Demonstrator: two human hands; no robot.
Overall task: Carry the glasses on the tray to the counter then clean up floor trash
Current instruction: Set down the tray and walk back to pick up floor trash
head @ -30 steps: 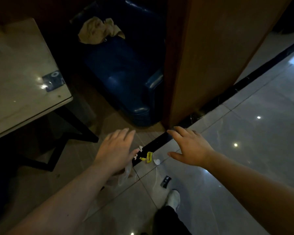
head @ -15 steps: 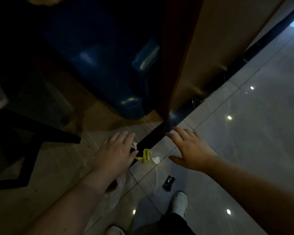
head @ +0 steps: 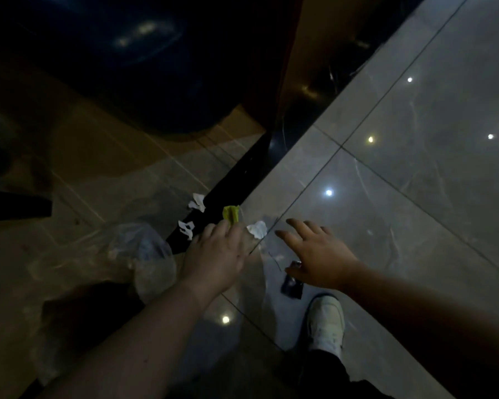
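Trash lies on the dim tiled floor: a yellow-green scrap (head: 231, 215), a white paper scrap (head: 257, 228) beside it, two more white scraps (head: 197, 202) (head: 186, 228) on a black floor strip, and a small black wrapper (head: 293, 286). My left hand (head: 216, 254) is low over the floor with its fingertips at the yellow-green scrap. A clear plastic bag (head: 139, 254) trails from under its palm onto the floor to the left. My right hand (head: 320, 254) hovers with fingers spread just above the black wrapper, holding nothing. No glasses or tray are in view.
A dark blue seat (head: 156, 67) and a brown wooden partition (head: 288, 82) stand just beyond the trash. A black table leg (head: 15, 205) juts in at the left. My white shoe (head: 326, 323) stands beside the black wrapper. Glossy grey tiles (head: 415, 168) stretch to the right.
The view has dropped toward the floor and the table has left the frame. Both hands have come lower and closer to the trash; my left fingertips now reach the yellow-green scrap.
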